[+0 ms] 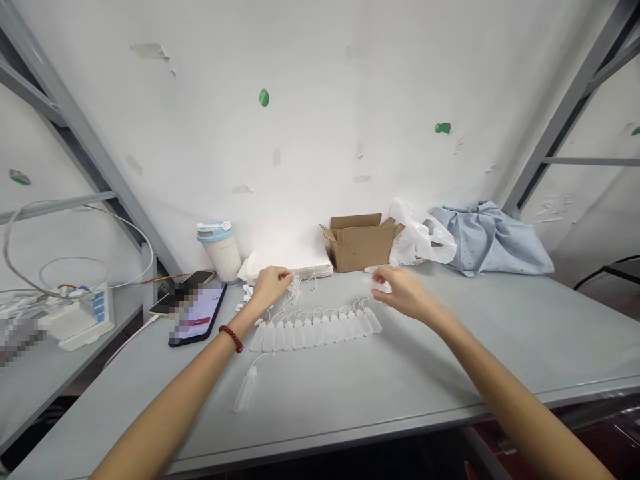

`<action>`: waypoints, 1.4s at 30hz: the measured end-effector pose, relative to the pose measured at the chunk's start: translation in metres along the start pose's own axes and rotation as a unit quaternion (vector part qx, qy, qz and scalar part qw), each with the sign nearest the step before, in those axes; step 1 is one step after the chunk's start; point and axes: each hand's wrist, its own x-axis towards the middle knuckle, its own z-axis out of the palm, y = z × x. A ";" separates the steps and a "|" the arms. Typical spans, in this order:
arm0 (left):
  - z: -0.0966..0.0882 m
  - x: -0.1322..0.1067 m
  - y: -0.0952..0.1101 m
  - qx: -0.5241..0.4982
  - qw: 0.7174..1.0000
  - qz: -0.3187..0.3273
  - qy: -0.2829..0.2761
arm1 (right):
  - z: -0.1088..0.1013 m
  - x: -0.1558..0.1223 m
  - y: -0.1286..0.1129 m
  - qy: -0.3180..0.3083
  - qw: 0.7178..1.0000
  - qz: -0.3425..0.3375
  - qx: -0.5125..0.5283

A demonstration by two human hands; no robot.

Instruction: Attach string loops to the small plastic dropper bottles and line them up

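Note:
My left hand (pixel 273 288) is closed in a pinch at a small tangle of white strings (pixel 294 291). My right hand (pixel 403 291), slightly blurred, pinches a small translucent plastic tag (pixel 382 286) just above the table, to the right of the others. A row of several such translucent tags (pixel 316 331) lies side by side between my hands and nearer to me, white string loops at their far ends. Apart from the row, a single tag with a string (pixel 245 390) rests at the front left.
At the back stand a cup with a blue lid (pixel 223 253), a stack of white paper (pixel 295 259), an open cardboard box (pixel 364 245), a white plastic bag (pixel 420 233) and a blue cloth (pixel 493 240). Two phones (pixel 199 317) lie left on the grey table (pixel 350 393), near a power strip (pixel 95 320).

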 end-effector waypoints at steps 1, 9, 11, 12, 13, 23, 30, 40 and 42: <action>0.001 0.002 -0.001 -0.002 1.000 0.000 0.005 | 0.005 0.010 -0.010 0.013 1.000 -0.019 0.015; -0.009 0.002 0.012 -0.041 0.999 0.023 0.002 | 0.061 0.033 -0.053 0.081 0.991 -0.070 0.081; -0.013 -0.011 0.017 -0.085 0.996 0.023 -0.014 | 0.067 0.024 -0.053 0.076 0.986 -0.084 0.121; -0.014 -0.018 0.019 -0.111 0.993 0.021 -0.025 | 0.069 0.020 -0.053 0.071 0.982 -0.091 0.149; -0.015 -0.025 0.020 -0.135 0.990 0.018 -0.033 | 0.070 0.018 -0.054 0.066 0.976 -0.097 0.182; -0.017 -0.063 0.013 -0.260 0.964 -0.058 -0.024 | 0.080 0.010 -0.063 0.067 0.942 -0.134 0.300; -0.017 -0.064 0.013 -0.288 0.954 -0.078 -0.020 | 0.085 0.009 -0.060 0.072 0.948 -0.144 0.274; -0.015 -0.068 0.021 -0.283 0.955 -0.073 -0.058 | 0.087 0.007 -0.060 0.087 0.952 -0.173 0.239; -0.016 -0.069 0.022 -0.293 0.952 -0.074 -0.057 | 0.086 0.007 -0.060 0.088 0.953 -0.176 0.232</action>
